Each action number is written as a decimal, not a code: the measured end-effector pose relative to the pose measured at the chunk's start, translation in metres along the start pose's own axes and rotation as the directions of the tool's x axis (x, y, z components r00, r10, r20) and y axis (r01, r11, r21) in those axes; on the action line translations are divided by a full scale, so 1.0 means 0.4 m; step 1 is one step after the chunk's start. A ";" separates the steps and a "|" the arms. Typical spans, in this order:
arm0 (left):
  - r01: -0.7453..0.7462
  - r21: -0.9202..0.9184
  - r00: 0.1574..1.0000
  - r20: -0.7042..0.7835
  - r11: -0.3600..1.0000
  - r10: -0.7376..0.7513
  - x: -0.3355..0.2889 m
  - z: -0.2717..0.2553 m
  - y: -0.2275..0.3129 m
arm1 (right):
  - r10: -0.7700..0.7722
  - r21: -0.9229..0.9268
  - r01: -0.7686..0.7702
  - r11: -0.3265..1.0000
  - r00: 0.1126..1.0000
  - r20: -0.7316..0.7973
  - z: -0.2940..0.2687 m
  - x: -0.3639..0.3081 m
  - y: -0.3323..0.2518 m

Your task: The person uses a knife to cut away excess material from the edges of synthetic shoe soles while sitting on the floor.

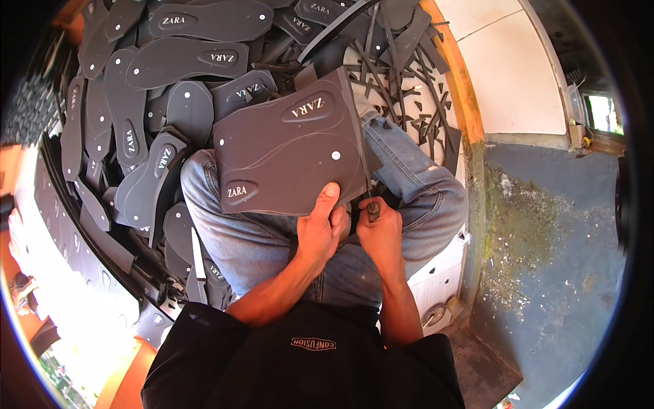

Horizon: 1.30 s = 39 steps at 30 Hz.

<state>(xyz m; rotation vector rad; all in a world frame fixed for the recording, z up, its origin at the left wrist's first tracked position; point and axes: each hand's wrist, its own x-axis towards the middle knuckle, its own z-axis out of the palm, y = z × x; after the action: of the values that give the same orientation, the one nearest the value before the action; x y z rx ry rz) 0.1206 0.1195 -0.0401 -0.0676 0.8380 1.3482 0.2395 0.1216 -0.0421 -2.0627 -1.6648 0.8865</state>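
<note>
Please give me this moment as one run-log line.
Left hand: holding dark sheet with sole outlines | Right hand: gripping tool handle by sheet's right edge | Around: sole-shaped pieces left, dark scraps upper right

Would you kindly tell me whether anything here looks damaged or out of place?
Dark offcuts lie scattered over a pale surface, upper right, looking untidy. Farther right, the blue-grey floor has a blotchy greenish patch, so looks worn.

White tiling is lying just R of orange strip; blue-grey surface w/ greenish patch is spreading R of strip's lower end. Sm. yellow item is sitting well R of strip, bright opening is showing farther R, & brown slab is lying well below strip.
</note>
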 end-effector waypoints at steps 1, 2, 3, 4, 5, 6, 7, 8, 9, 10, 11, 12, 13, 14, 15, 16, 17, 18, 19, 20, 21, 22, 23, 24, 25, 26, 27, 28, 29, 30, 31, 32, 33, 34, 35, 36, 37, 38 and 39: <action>0.004 -0.014 1.000 0.018 1.000 -0.004 0.000 -0.003 0.000 | -0.001 0.006 0.001 1.000 1.000 -0.004 0.005 0.003 -0.003; 0.001 -0.012 1.000 0.015 1.000 -0.001 0.000 -0.002 0.000 | -0.001 0.012 0.001 1.000 1.000 -0.009 0.010 0.008 -0.005; -0.004 -0.008 1.000 0.011 1.000 0.004 0.000 0.000 0.002 | -0.003 0.005 0.003 1.000 1.000 -0.003 0.013 0.014 -0.008; -0.009 -0.004 1.000 0.008 1.000 0.009 0.000 0.002 0.004 | -0.004 -0.001 0.004 1.000 1.000 0.003 0.017 0.021 -0.011; -0.011 -0.025 1.000 0.027 1.000 0.012 0.001 -0.001 0.001 | -0.004 -0.007 0.004 1.000 1.000 0.008 0.018 0.029 -0.014; -0.013 -0.047 0.999 0.043 0.999 0.015 0.004 -0.009 -0.003 | -0.006 0.003 0.006 1.000 1.000 0.014 0.020 0.037 -0.021; -0.014 -0.069 0.998 0.060 0.998 0.018 0.004 -0.014 -0.004 | -0.007 0.013 0.007 1.000 1.000 0.019 0.019 0.045 -0.029; -0.012 -0.045 0.998 0.054 0.999 0.015 0.004 -0.017 -0.003 | -0.009 0.024 0.008 1.000 1.000 0.024 0.019 0.053 -0.034; -0.010 -0.022 0.999 0.049 1.000 0.011 0.003 -0.015 -0.002 | -0.019 0.018 0.019 1.000 1.000 0.015 0.023 0.061 -0.031; -0.007 0.000 0.999 0.044 1.000 0.007 0.001 -0.013 0.000 | -0.030 0.013 0.030 0.999 1.000 0.005 0.030 0.068 -0.023; -0.006 0.004 0.999 0.051 1.000 0.006 -0.001 -0.010 0.001 | -0.041 0.008 0.041 0.999 0.999 -0.005 0.034 0.075 -0.019; -0.008 0.007 0.998 0.056 1.000 0.007 -0.003 -0.008 0.003 | -0.034 0.018 0.034 0.999 0.999 -0.003 0.035 0.080 -0.024; -0.009 0.011 0.998 0.061 1.000 0.008 -0.004 -0.008 0.004 | -0.027 0.028 0.027 0.999 1.000 -0.002 0.036 0.085 -0.031; -0.007 0.011 0.998 0.061 1.000 0.006 -0.003 -0.011 0.003 | -0.021 0.039 0.021 0.999 1.000 0.000 0.037 0.091 -0.037; -0.003 0.013 0.998 0.063 1.000 0.003 -0.002 -0.017 0.002 | -0.039 0.046 0.039 0.998 0.999 0.004 0.038 0.097 -0.040; 0.000 0.014 0.998 0.064 1.000 -0.001 -0.001 -0.019 0.003 | -0.058 0.053 0.057 0.997 0.998 0.008 0.039 0.104 -0.043; -0.006 0.019 0.998 0.057 1.000 0.005 -0.003 -0.017 0.003 | -0.077 0.060 0.076 0.995 0.997 0.013 0.040 0.112 -0.046; -0.011 0.026 0.999 0.052 1.000 0.010 -0.006 -0.009 0.006 | -0.131 0.060 0.130 0.990 0.991 0.015 0.042 0.121 -0.045; -0.017 0.032 0.999 0.047 0.999 0.016 -0.009 -0.005 0.008 | -0.185 0.060 0.184 0.981 0.983 0.018 0.045 0.132 -0.038; 0.011 0.037 0.999 0.049 0.999 -0.013 -0.013 -0.013 0.005 | -0.239 0.061 0.238 0.969 0.971 0.020 0.049 0.147 -0.028; 0.043 0.041 0.997 0.055 0.998 -0.045 -0.023 -0.027 -0.005 | -0.290 0.039 0.291 0.956 0.956 -0.032 0.065 0.179 0.004; 0.074 0.049 0.995 0.058 0.996 -0.077 -0.038 -0.043 -0.016 | -0.339 0.018 0.342 0.940 0.937 -0.083 0.094 0.224 0.050; 0.091 0.117 0.991 0.092 0.989 -0.102 -0.063 -0.060 -0.022 | -0.388 -0.009 0.391 0.921 0.912 -0.135 0.108 0.268 0.066; 0.093 0.184 0.985 0.124 0.978 -0.117 -0.090 -0.083 -0.022 | -0.317 0.117 0.330 0.937 0.941 -0.115 0.109 0.312 0.024; 0.105 0.246 0.980 0.142 0.964 -0.143 -0.117 -0.106 -0.023 | -0.237 0.236 0.247 0.940 0.969 -0.071 0.102 0.337 -0.030; 0.139 0.280 0.967 0.168 0.950 -0.191 -0.138 -0.123 -0.012 | -0.155 0.350 0.151 0.925 0.988 -0.015 0.093 0.339 -0.073; 0.143 0.317 0.955 0.204 0.938 -0.214 -0.137 -0.140 0.011 | -0.073 0.481 0.018 0.877 0.993 0.096 0.074 0.338 -0.103; 0.148 0.348 0.941 0.238 0.926 -0.240 -0.136 -0.153 0.033 | -0.004 0.577 -0.127 0.806 0.975 0.220 0.036 0.323 -0.111; 0.192 0.336 0.902 0.310 0.922 -0.301 -0.128 -0.182 0.056 | 0.051 0.644 -0.281 0.711 0.935 0.352 0.003 0.304 -0.102; 0.069 0.440 0.908 0.344 0.895 -0.239 -0.121 -0.202 0.070 | 0.001 0.694 -0.384 0.609 0.876 0.483 -0.020 0.284 -0.086; -0.045 0.528 0.900 0.389 0.848 -0.195 -0.124 -0.215 0.076 | -0.050 0.709 -0.492 0.505 0.804 0.593 -0.050 0.255 -0.067; -0.159 0.606 0.887 0.434 0.779 -0.157 -0.124 -0.226 0.089 | -0.094 0.715 -0.478 0.510 0.795 0.599 -0.060 0.233 -0.048; -0.024 0.634 0.891 0.363 0.773 -0.271 -0.126 -0.232 0.116 | -0.134 0.720 -0.465 0.514 0.786 0.604 -0.063 0.213 -0.026; 0.122 0.651 0.876 0.284 0.750 -0.389 -0.133 -0.239 0.143 | -0.166 0.722 -0.460 0.517 0.773 0.612 -0.061 0.197 -0.013; 0.264 0.655 0.840 0.204 0.708 -0.502 -0.135 -0.242 0.156 | -0.155 0.720 -0.429 0.545 0.793 0.590 -0.058 0.188 -0.007; 0.229 0.639 0.885 0.177 0.735 -0.430 -0.134 -0.249 0.153 | -0.148 0.716 -0.400 0.572 0.809 0.570 -0.050 0.178 -0.008; 0.192 0.624 0.923 0.148 0.758 -0.356 -0.130 -0.259 0.145 | -0.141 0.710 -0.371 0.598 0.824 0.548 -0.044 0.172 -0.009; 0.152 0.610 0.953 0.117 0.778 -0.279 -0.128 -0.263 0.141 | -0.134 0.707 -0.361 0.608 0.831 0.540 -0.037 0.170 -0.008; 0.186 0.491 0.962 0.084 0.851 -0.259 -0.129 -0.258 0.139 | -0.127 0.704 -0.353 0.617 0.838 0.531 -0.030 0.170 -0.004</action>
<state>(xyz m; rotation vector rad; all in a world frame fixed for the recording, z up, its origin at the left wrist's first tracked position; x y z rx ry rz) 0.0224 0.0403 -0.0619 0.3135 0.9848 0.8843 0.2541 0.1885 -0.0493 -1.3398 -0.9832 1.9690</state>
